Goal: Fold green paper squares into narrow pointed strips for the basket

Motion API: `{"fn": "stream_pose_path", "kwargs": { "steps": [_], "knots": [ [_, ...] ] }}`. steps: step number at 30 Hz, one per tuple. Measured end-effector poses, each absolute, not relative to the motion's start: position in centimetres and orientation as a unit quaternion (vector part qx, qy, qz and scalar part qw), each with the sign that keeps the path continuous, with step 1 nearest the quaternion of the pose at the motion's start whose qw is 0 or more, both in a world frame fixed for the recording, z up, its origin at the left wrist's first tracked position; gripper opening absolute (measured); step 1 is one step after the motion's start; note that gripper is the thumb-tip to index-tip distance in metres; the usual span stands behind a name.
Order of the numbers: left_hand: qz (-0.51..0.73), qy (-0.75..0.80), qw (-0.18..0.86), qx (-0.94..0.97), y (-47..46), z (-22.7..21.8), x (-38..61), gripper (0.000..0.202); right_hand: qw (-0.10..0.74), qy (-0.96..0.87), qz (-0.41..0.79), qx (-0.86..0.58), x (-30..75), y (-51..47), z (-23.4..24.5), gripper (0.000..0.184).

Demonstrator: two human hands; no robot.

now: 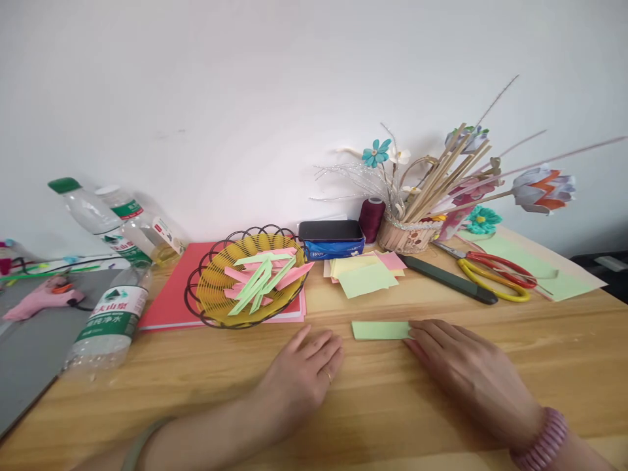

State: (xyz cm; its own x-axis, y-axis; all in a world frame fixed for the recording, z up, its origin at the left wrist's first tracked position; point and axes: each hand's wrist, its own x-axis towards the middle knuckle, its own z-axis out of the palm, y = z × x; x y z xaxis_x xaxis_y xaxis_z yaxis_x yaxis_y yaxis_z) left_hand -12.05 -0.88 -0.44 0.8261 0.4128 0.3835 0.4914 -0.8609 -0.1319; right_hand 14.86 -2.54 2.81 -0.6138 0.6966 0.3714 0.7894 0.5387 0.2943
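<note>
My left hand [301,373] lies flat on the wooden table [373,418], fingers stretched out, holding nothing. My right hand [464,366] also lies flat, and its fingertips rest on the right end of a folded green paper strip [380,330]. The strip lies between the two hands, just beyond them. Behind it sits a loose stack of green, yellow and pink paper squares [366,273]. A yellow wire-rimmed basket [216,288] to the left holds several folded green and pink paper pieces [262,278].
Plastic water bottles [110,314] stand and lie at the left beside a pink glue gun [46,296]. Red card [169,301] sits under the basket. Behind are a tissue pack [332,241], thread spool [371,219], paper-flower pot [409,235], a dark knife [449,279] and scissors [493,273].
</note>
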Motion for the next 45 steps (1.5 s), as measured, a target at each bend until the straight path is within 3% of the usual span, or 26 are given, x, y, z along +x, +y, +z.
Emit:
{"fn": "stream_pose_path", "kwargs": {
  "steps": [4, 9, 11, 16, 20, 25, 30, 35, 40, 45],
  "knots": [
    [-0.236, -0.247, 0.061, -0.938, -1.0, 0.3, -11.7, 0.034, 0.113, -0.879, -0.201, -0.417, 12.9, -3.0, 3.2, 0.030],
    [-0.302, -0.256, -0.022, -0.918, -1.2, 1.5, -11.4, 0.031, 0.153, -0.896, -0.167, -0.381, 10.3, -3.2, 3.5, 0.037],
    [-0.307, -0.318, -0.132, -0.887, -1.3, 1.6, -11.4, 0.030, 0.199, -0.897, -0.145, -0.367, 9.4, -3.5, 3.8, 0.039],
    [-0.319, -0.428, -0.565, -0.629, -1.0, 1.8, -11.1, 0.042, 0.298, -0.898, -0.128, -0.296, 7.2, -4.2, 4.6, 0.037],
    [-0.347, -0.385, -0.715, -0.469, -0.5, 2.1, -10.5, 0.053, 0.310, -0.913, -0.106, -0.244, 6.0, -4.0, 4.7, 0.041],
    [-0.361, -0.356, -0.740, -0.441, 0.1, 2.1, -10.4, 0.042, 0.308, -0.916, -0.124, -0.226, 6.8, -3.0, 4.7, 0.023],
    [-0.322, -0.337, -0.750, -0.469, -0.1, 1.9, -10.5, 0.046, 0.314, -0.915, -0.125, -0.220, 7.5, -2.6, 4.1, 0.033],
    [-0.315, -0.402, -0.709, -0.486, -0.6, 1.2, -10.4, 0.065, 0.322, -0.919, -0.103, -0.203, 7.0, -2.6, 4.2, 0.031],
    [-0.285, -0.456, -0.676, -0.503, -0.5, 1.5, -10.5, 0.050, 0.278, -0.920, -0.135, -0.240, 7.5, -2.0, 4.3, 0.037],
    [-0.253, -0.393, -0.689, -0.554, -0.3, 2.4, -10.6, 0.046, 0.277, -0.923, -0.132, -0.230, 7.8, -1.7, 4.0, 0.035]
  ]
}}
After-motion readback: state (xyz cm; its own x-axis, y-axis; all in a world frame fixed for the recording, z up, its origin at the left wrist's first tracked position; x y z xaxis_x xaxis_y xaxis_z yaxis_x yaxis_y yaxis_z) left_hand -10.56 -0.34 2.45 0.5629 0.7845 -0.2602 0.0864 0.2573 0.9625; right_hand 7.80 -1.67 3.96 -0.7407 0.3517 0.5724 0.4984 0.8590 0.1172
